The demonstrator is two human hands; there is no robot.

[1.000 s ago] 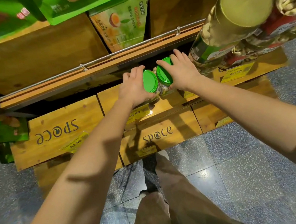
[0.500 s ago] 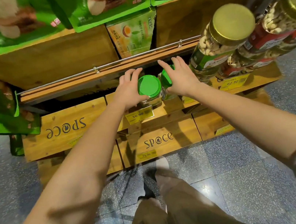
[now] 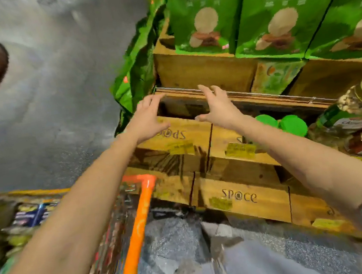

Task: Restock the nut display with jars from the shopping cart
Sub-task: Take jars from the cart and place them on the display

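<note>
One cart point(image 3: 40, 193), its goods blurred, sits below and left of the left hand point(image 3: 149, 118), with its one orange handle point(image 3: 140, 220) just right of that forearm. Both hands are empty, with fingers spread and relaxed and palms facing each other. The right hand point(image 3: 218, 107) hovers beside the left in front of a crate point(image 3: 189, 133). Right of and below the right hand, behind its forearm, are two green-lidded jars, the left jar point(image 3: 267, 121) touching the right jar point(image 3: 293, 126). Their lids face up, so their long axes seem upright, though the bodies are hidden. Further right, one gold-lidded jar point(image 3: 358, 105) appears tilted, lid toward the upper right. Three green bags point(image 3: 205, 11) show above the right hand.
</note>
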